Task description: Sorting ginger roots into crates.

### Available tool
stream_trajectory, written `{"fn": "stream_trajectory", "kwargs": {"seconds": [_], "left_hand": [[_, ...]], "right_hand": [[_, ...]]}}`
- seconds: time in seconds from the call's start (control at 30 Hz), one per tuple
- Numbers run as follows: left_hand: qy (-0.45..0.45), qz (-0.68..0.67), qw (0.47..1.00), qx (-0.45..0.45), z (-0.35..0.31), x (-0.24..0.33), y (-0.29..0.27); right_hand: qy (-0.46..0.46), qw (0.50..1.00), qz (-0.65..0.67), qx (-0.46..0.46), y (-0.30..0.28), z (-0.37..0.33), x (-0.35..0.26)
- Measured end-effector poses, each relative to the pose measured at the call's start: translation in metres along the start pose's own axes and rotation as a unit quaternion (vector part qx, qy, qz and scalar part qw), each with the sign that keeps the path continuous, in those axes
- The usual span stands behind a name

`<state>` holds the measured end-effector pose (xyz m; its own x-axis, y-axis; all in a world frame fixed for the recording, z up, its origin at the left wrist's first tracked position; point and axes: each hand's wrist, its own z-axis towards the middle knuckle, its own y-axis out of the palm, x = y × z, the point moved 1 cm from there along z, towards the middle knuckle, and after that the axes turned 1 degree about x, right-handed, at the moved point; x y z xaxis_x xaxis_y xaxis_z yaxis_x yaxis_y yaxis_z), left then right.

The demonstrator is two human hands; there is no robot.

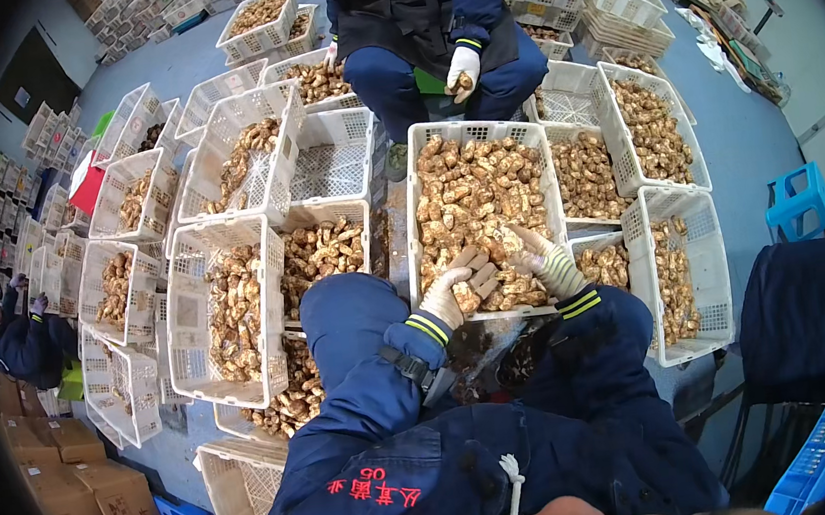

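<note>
A white plastic crate [416, 219] heaped with brown-and-cream mushrooms [480, 182] stands in front of me. Both my hands, in pale gloves with dirty fingers, are at its near end. My left hand [453, 287] is partly curled round a mushroom [466, 298] lying against its palm. From the right, my right hand [554, 263] reaches over the heap. Its thumb and fingers close about a pale mushroom [508, 242], slightly blurred. Opposite me sits a co-worker in dark blue clothes, with a gloved hand [463, 73] holding a mushroom over the crate's far side.
More crates of mushrooms flank me, including a tilted one [227, 307] on the left and another [681, 274] on the right. A blue stool [797, 202] stands to the right. Cardboard boxes [80, 493] are stacked at lower left. Another person [29, 338] is at far left.
</note>
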<state>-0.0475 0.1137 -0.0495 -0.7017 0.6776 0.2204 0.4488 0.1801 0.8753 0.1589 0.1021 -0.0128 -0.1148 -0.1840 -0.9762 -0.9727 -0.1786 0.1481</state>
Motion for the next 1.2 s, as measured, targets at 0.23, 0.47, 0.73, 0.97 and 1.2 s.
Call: {"fn": "stream_trajectory", "kwargs": {"seconds": [0.23, 0.47, 0.73, 0.97, 1.2], "left_hand": [[0.028, -0.025, 0.999, -0.035, -0.001, 0.005, 0.010], [0.044, -0.048, 0.997, -0.038, -0.002, 0.003, 0.015], [0.059, 0.037, 0.997, -0.018, 0.005, 0.002, -0.001], [-0.006, 0.138, 0.989, 0.051, -0.004, 0.008, -0.002], [0.207, 0.218, 0.953, -0.048, -0.047, 0.064, 0.051]], "right_hand": [[-0.059, 0.996, -0.052, 0.032, 0.005, 0.009, 0.010], [-0.092, 0.985, -0.133, 0.062, 0.014, 0.005, -0.001], [-0.197, 0.836, -0.497, 0.124, 0.022, 0.007, -0.003], [-0.249, 0.812, -0.521, 0.089, 0.045, 0.000, -0.014], [-0.106, 0.947, -0.237, 0.191, -0.021, 0.013, 0.014]]}}
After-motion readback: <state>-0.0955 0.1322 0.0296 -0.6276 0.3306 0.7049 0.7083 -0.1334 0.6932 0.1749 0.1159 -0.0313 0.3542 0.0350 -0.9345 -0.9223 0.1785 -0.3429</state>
